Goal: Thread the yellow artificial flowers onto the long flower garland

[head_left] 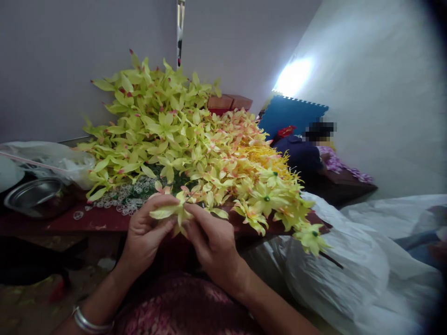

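The head view has both grips closed to a narrow pinch around one yellow-green flower [179,213]: the left grip [144,235] holds it on one side, while the right grip [217,238] meets it opposite, fingertips close to its centre. The flower is between the two grips, above the near edge of the red tabletop [98,223]. Just beyond the left grip lie clear rings [127,197]; farther out rises a heap of yellow-green petals [167,125], with yellow strands [270,159] beyond and to the right of the right grip. Nearer that grip sit flowers with green centres [267,198]. To handle this piece well, I'd steady it lightly with the left and let the right make small adjustments at the middle, keeping pressure off the petal tips, since the petals look thin and likely to crease. Layers are best spread evenly and kept centred. What lies under the fingertips is hidden, so whether everything is seated there, I cannot tell.
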A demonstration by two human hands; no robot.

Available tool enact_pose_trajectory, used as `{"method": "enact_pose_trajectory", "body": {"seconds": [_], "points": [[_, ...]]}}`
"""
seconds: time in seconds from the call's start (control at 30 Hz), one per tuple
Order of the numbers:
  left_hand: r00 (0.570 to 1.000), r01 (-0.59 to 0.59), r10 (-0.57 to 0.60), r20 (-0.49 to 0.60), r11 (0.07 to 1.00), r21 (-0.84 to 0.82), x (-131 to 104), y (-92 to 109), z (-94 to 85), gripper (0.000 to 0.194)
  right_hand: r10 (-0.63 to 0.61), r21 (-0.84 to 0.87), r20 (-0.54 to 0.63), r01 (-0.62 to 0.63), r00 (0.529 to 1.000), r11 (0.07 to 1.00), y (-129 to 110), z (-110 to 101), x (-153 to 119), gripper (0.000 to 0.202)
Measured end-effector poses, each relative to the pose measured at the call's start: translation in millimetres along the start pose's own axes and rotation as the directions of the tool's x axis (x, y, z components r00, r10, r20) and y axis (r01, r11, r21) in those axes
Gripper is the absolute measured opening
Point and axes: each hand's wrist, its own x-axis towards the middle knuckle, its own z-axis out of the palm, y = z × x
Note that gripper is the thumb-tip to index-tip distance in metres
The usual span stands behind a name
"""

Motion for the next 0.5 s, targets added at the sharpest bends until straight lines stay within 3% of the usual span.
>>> {"method": "enact_pose_trajectory", "body": {"seconds": [0.27,0.5], "points": [[0.997,0.068,-0.070,-0.024,0.995,-0.067,-0.1,-0.6,-4.2,0.020,-0.205,-0.189,-0.132,0.179,0.970,0.966,10.3,-6.7,0.1,0.033],[0.998,0.053,-0.052,0.017,0.995,-0.087,-2.2,-1.7,-6.5,0.021,-0.279,-0.254,0.007,0.272,0.960,0.928,5.3,-2.4,4.4,0.027]]}}
